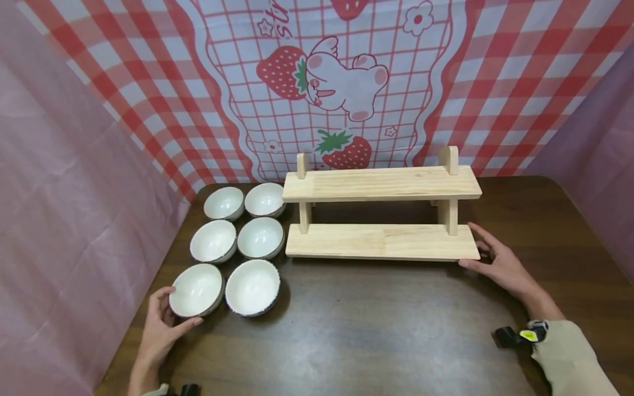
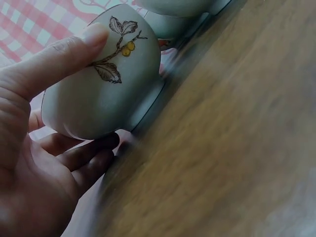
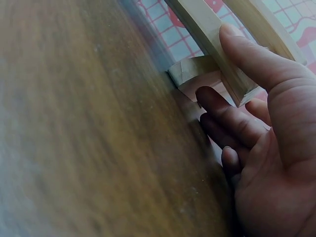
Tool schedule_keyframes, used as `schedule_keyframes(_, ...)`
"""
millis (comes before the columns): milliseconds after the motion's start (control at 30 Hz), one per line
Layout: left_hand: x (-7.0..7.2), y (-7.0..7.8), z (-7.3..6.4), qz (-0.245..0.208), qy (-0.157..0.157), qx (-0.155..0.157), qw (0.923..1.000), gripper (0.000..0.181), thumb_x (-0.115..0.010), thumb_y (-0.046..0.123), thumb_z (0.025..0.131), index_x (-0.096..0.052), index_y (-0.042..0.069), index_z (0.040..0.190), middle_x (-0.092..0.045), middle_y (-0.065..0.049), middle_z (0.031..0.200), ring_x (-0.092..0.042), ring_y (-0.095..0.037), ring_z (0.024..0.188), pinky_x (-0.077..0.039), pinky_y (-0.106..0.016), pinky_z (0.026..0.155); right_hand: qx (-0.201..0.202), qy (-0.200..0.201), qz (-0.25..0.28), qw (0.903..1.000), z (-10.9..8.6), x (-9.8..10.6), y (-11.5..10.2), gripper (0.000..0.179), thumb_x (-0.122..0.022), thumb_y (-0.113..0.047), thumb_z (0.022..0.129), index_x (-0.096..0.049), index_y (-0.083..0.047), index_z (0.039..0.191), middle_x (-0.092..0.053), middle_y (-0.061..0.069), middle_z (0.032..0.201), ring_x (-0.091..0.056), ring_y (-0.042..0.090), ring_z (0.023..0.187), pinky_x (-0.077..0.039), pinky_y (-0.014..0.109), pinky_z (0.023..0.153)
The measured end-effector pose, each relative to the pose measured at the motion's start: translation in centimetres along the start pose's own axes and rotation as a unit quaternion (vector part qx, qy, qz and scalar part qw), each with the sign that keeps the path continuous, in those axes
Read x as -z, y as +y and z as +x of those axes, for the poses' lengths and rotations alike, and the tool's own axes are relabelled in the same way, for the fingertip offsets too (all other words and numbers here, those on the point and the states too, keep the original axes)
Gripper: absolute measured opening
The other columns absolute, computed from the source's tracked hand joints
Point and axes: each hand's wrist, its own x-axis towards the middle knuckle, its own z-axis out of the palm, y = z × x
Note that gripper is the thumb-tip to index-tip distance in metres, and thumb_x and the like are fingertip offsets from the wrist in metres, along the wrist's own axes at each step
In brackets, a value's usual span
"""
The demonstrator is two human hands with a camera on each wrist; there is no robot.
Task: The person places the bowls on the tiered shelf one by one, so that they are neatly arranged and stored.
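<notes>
Left hand [image 1: 160, 324] grips a bowl [image 1: 196, 290] off front-left of the wooden shelf [image 1: 383, 242], which runs longways side to side. Right hand [image 1: 505, 265] pinches the shelf's right end.

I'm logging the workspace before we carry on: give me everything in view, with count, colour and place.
Ceramic bowls: six, white inside, two columns of three on the table's left side
Two-tier wooden stand: one, pale wood, right of the bowls
Table: one, brown, beneath both
Strawberry-print cloth: one, red and white with green, behind the table
Plain cloth: pink, left side; pinkish-purple at far right
Wrist devices: two, mostly black, one per wrist
Sleeves: two, beige, bottom edge
Left hand: one, bare, holding the nearest left-column bowl
Right hand: one, bare, gripping the lower shelf's right end
</notes>
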Motion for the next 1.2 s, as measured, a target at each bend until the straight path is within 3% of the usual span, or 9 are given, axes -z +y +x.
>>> schedule_keyframes(100,-0.08,-0.05,0.0,-0.006,-0.002,-0.006,1.0,0.084,-0.064,-0.036,0.061,-0.04,0.006,0.129,-0.061,0.013,0.125,-0.059,0.008,0.114,-0.044,-0.004,0.094,0.001,0.003,0.001,1.0,-0.04,-0.01,0.0,0.091,-0.076,-0.025,0.09,-0.02,-0.01,0.16,-0.053,-0.039,0.098,-0.049,-0.018,0.093,-0.031,0.015,0.077)
schedule_keyframes(200,-0.12,-0.05,0.0,-0.007,-0.002,-0.007,1.0,0.084,-0.064,-0.036,0.061,-0.039,0.005,0.13,-0.06,0.012,0.126,-0.058,0.007,0.115,-0.044,-0.004,0.095,0.004,0.002,0.003,1.0,-0.04,0.01,0.0,0.091,-0.075,-0.024,0.09,-0.02,-0.01,0.16,-0.057,-0.034,0.1,-0.049,-0.016,0.093,-0.032,0.016,0.077)
schedule_keyframes(333,-0.1,0.03,-0.03,0.008,0.002,0.002,1.0,0.084,-0.065,-0.035,0.061,-0.039,0.006,0.13,-0.059,0.012,0.126,-0.058,0.007,0.115,-0.044,-0.004,0.094,0.002,-0.003,-0.001,1.0,-0.01,-0.07,0.04,0.091,-0.075,-0.024,0.09,-0.018,-0.012,0.16,-0.068,0.001,0.119,-0.046,-0.02,0.096,-0.033,0.015,0.078)
schedule_keyframes(467,-0.1,0.08,-0.03,0.021,0.005,0.01,0.9997,0.084,-0.067,-0.034,0.062,-0.039,0.007,0.13,-0.058,0.013,0.125,-0.058,0.007,0.113,-0.045,-0.004,0.092,-0.002,-0.009,-0.004,1.0,0.05,-0.15,0.13,0.092,-0.074,-0.025,0.091,-0.015,-0.012,0.161,-0.053,0.033,0.139,-0.039,-0.025,0.099,-0.034,0.013,0.078)
schedule_keyframes(633,-0.15,0.04,-0.03,0.015,0.006,0.004,0.9999,0.084,-0.067,-0.034,0.062,-0.039,0.004,0.13,-0.059,0.012,0.125,-0.059,0.007,0.112,-0.046,-0.005,0.092,-0.002,-0.008,-0.005,1.0,0.18,-0.16,0.34,0.093,-0.074,-0.023,0.091,-0.014,-0.012,0.161,-0.049,0.036,0.142,-0.035,-0.026,0.1,-0.033,0.013,0.078)
schedule_keyframes(833,-0.24,0.1,0.13,0.025,0.033,0.026,0.9988,0.084,-0.068,-0.035,0.059,-0.042,0.004,0.128,-0.063,0.014,0.118,-0.062,0.007,0.107,-0.049,-0.006,0.088,-0.005,-0.009,-0.007,0.9999,0.21,-0.17,0.4,0.093,-0.074,-0.024,0.091,-0.014,-0.012,0.161,-0.051,0.035,0.141,-0.038,-0.026,0.099,-0.033,0.013,0.078)
schedule_keyframes(1200,-0.13,0.19,0.17,0.005,0.068,0.05,0.9964,0.083,-0.069,-0.037,0.052,-0.05,0.007,0.12,-0.069,0.013,0.108,-0.067,0.003,0.095,-0.055,-0.01,0.078,-0.005,-0.007,-0.002,1.0,0.09,-0.15,0.13,0.092,-0.074,-0.025,0.091,-0.015,-0.012,0.161,-0.052,0.036,0.139,-0.039,-0.026,0.098,-0.034,0.013,0.078)
